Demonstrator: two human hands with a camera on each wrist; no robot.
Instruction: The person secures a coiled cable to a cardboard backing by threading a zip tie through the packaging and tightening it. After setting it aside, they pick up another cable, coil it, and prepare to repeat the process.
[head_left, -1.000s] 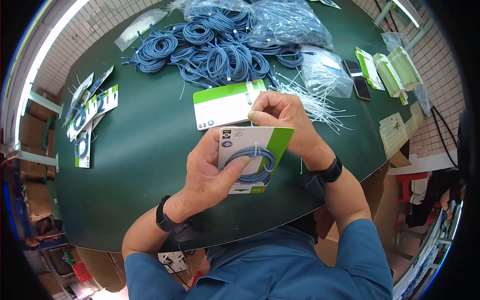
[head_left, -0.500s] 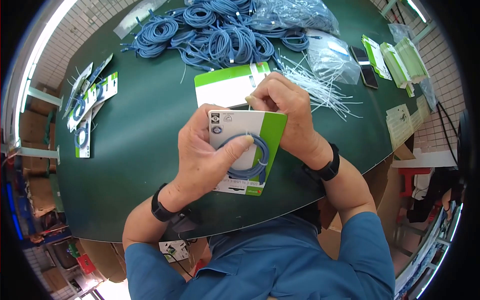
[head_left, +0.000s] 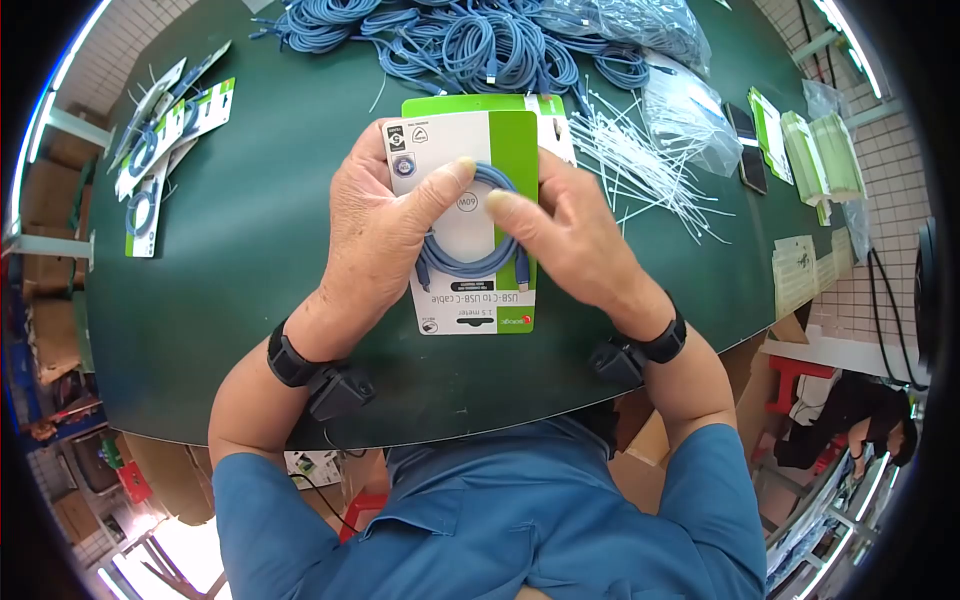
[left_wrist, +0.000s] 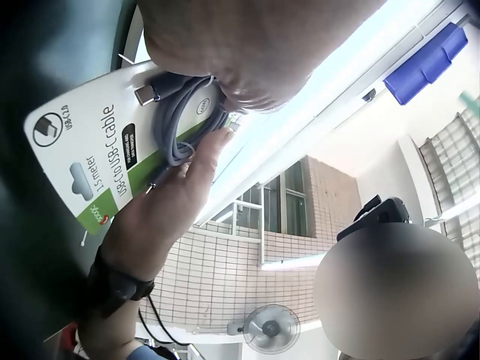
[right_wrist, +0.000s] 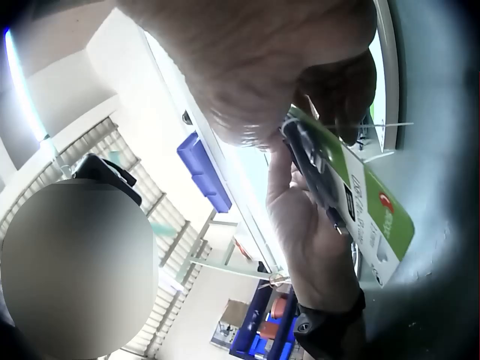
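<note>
Green table [head_left: 250,260]: loose cables [head_left: 470,40], zip ties [head_left: 650,170] behind card [head_left: 465,225].

The left hand [left_wrist: 247,52] fills the top of the view, its underside against a white and green packaging card [left_wrist: 82,150] that carries a coiled grey-blue cable [left_wrist: 176,124] with a USB-C plug at its upper end. The right hand [left_wrist: 161,206] reaches in from the lower left, a black wrist strap [left_wrist: 112,289] on its wrist and a fingertip touching the cable coil at the card's edge. Behind the hands are a tiled wall [left_wrist: 225,285], a window [left_wrist: 281,202] and a wall fan [left_wrist: 270,328].
</note>
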